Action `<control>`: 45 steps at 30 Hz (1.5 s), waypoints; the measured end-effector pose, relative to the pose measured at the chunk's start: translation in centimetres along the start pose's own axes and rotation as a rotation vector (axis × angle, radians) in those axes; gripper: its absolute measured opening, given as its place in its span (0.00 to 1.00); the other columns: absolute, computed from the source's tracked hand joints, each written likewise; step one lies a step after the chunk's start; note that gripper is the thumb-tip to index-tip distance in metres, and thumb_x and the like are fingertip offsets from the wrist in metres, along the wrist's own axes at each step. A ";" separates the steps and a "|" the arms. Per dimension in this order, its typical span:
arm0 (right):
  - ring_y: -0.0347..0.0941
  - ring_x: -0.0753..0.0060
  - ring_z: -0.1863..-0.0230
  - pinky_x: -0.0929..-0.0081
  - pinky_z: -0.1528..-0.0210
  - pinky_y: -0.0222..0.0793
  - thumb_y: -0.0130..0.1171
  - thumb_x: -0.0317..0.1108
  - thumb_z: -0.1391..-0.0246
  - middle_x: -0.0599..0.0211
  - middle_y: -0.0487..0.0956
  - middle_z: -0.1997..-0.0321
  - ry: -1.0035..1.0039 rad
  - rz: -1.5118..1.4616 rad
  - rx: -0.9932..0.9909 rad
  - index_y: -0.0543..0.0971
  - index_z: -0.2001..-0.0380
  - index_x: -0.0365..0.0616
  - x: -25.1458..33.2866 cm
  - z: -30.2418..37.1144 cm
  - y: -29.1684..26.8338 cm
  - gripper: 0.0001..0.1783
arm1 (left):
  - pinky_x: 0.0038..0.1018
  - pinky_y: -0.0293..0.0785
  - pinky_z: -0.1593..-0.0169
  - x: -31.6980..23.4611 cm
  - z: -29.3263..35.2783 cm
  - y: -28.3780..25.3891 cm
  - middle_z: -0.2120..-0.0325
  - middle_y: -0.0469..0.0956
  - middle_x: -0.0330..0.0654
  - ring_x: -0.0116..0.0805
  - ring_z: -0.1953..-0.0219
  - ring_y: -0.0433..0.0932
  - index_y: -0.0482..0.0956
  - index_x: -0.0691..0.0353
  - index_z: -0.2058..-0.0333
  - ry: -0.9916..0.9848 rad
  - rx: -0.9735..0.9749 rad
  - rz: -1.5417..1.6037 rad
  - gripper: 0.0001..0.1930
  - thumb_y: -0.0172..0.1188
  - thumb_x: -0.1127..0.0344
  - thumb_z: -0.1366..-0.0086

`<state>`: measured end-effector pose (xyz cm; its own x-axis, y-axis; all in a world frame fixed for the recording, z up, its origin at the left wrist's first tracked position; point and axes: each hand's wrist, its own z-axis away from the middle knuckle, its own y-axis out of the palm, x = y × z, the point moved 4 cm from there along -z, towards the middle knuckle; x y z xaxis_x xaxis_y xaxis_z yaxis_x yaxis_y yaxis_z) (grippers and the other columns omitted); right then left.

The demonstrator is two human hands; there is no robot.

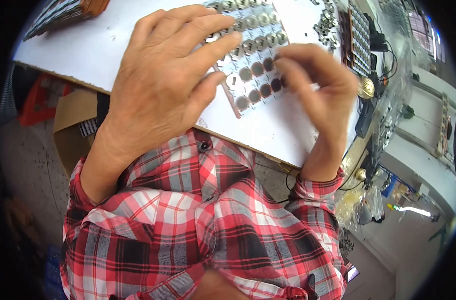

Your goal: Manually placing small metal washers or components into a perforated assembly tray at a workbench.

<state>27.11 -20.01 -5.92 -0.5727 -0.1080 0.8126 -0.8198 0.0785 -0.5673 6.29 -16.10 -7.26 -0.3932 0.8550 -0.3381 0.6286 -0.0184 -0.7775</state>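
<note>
A light-blue panel [235, 109] with brownish edges lies on the white tabletop, tilted in front of me. Bright metal pieces [260, 42] sit in rows on its far part. Nearer to me are two rows of dark round spots [254, 96], and a pale round piece with a slot [233, 81] lies by the left edge. My left hand [158, 80] rests palm down over the panel's left side, fingers stretched out. My right hand [320, 82], slightly blurred, has thumb and fingers pinched together at the right end of the dark rows. Whatever they pinch is hidden.
Loose small metal parts [328, 27] are heaped at the far right of the white table [80, 62]. More panels stand at the far left [63, 15] and right [359, 42]. Below the table's left edge are a cardboard box [68, 117] and a red plastic object [34, 107].
</note>
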 end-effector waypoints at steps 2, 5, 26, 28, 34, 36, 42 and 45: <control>0.73 0.88 0.76 0.88 0.76 0.63 0.67 0.27 0.41 0.76 0.84 0.72 0.121 0.147 -0.188 0.88 0.59 0.41 -1.4 -0.1 -4.3 0.07 | 0.45 0.65 0.37 -0.4 0.2 -0.3 0.42 0.78 0.41 0.46 0.37 0.72 0.81 0.58 0.45 0.001 -0.002 -0.003 0.30 0.72 0.66 0.50; 0.73 0.88 0.76 0.87 0.77 0.64 0.68 0.30 0.41 0.76 0.83 0.73 0.378 0.319 -0.223 0.87 0.60 0.41 -2.8 1.0 -8.4 0.07 | 0.44 0.65 0.37 -0.4 -0.3 -0.2 0.42 0.78 0.41 0.46 0.37 0.72 0.81 0.58 0.45 0.016 0.003 0.002 0.29 0.71 0.67 0.50; 0.73 0.86 0.68 0.84 0.68 0.70 0.64 0.23 0.43 0.77 0.80 0.66 0.359 0.317 0.080 0.83 0.55 0.39 -4.4 0.6 -6.9 0.12 | 0.42 0.68 0.36 0.1 0.4 -0.9 0.42 0.79 0.43 0.47 0.38 0.73 0.82 0.57 0.44 -0.057 0.098 -0.103 0.28 0.68 0.73 0.47; 0.74 0.84 0.68 0.82 0.66 0.71 0.64 0.22 0.44 0.73 0.80 0.64 0.342 0.086 -0.039 0.82 0.55 0.36 -4.3 0.5 -7.2 0.13 | 0.42 0.68 0.36 0.3 0.3 -0.7 0.42 0.79 0.44 0.47 0.38 0.74 0.82 0.57 0.44 -0.070 0.111 -0.110 0.28 0.68 0.74 0.46; 0.77 0.76 0.64 0.76 0.60 0.75 0.62 0.18 0.45 0.67 0.81 0.62 -0.059 -0.100 -0.461 0.82 0.54 0.34 -2.0 0.5 -8.3 0.15 | 0.42 0.68 0.36 0.7 0.9 -0.1 0.42 0.79 0.43 0.47 0.37 0.73 0.82 0.57 0.44 -0.109 0.074 -0.035 0.28 0.68 0.73 0.47; 0.78 0.76 0.62 0.75 0.58 0.76 0.62 0.17 0.45 0.66 0.82 0.62 -0.069 -0.099 -0.477 0.82 0.54 0.35 -2.2 0.4 -8.6 0.15 | 0.42 0.68 0.36 0.9 0.8 0.0 0.41 0.79 0.43 0.47 0.37 0.73 0.82 0.57 0.44 -0.126 0.056 -0.007 0.28 0.68 0.73 0.48; 0.79 0.81 0.63 0.82 0.59 0.74 0.64 0.18 0.42 0.70 0.84 0.64 0.044 -0.005 -0.311 0.84 0.55 0.35 -3.9 0.0 -6.5 0.11 | 0.43 0.67 0.36 1.0 0.8 0.0 0.41 0.78 0.44 0.47 0.37 0.73 0.82 0.58 0.44 -0.122 0.047 0.008 0.28 0.67 0.72 0.47; 0.78 0.85 0.63 0.85 0.60 0.72 0.65 0.21 0.39 0.74 0.83 0.64 0.126 0.070 -0.242 0.84 0.55 0.38 -4.5 -0.1 -5.2 0.09 | 0.44 0.67 0.36 0.7 0.9 0.0 0.42 0.78 0.44 0.48 0.37 0.73 0.81 0.60 0.44 -0.132 0.051 0.020 0.27 0.67 0.72 0.46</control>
<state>33.99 -19.81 -6.58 -0.6103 0.0287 0.7917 -0.7453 0.3178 -0.5861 5.42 -15.95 -7.94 -0.4674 0.7790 -0.4181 0.6035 -0.0644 -0.7947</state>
